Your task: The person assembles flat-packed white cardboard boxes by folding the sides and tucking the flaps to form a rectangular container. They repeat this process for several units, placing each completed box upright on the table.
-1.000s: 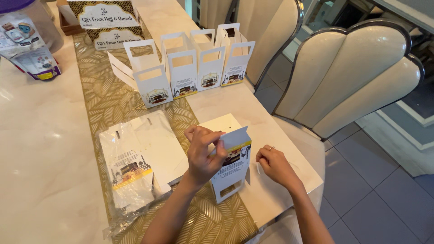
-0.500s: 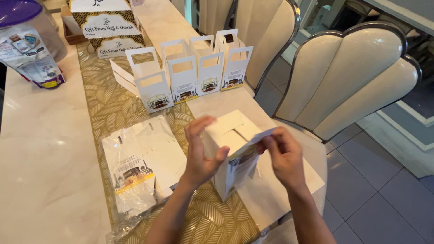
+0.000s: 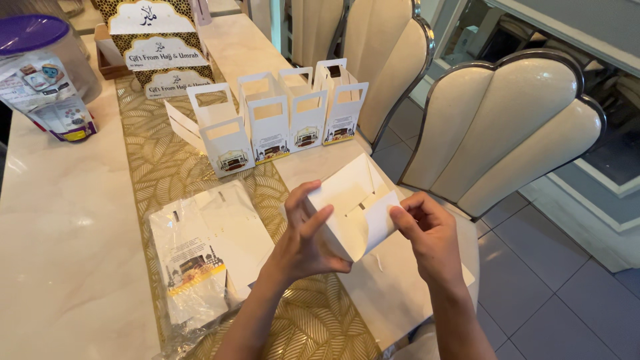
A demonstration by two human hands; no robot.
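A white cardboard gift box (image 3: 350, 207), partly folded, is held above the table between both hands with its plain underside flaps facing me. My left hand (image 3: 303, 240) grips its left side, thumb on the near edge. My right hand (image 3: 430, 233) pinches a flap on its right side. Three folded white gift boxes with handles (image 3: 280, 120) stand in a row further back on the gold table runner (image 3: 160, 160). A clear plastic pack of flat unfolded boxes (image 3: 200, 247) lies to the left of my hands.
A marble-look table (image 3: 60, 227) runs under everything. A purple-lidded plastic jar (image 3: 40, 53) stands at the back left, printed display boxes (image 3: 160, 47) at the back. Cream padded chairs (image 3: 513, 127) stand along the right side, over a grey tiled floor.
The box has been lifted and turned so its plain bottom flaps face up; the printed side is out of sight. My right hand rose from the table to grip a flap.
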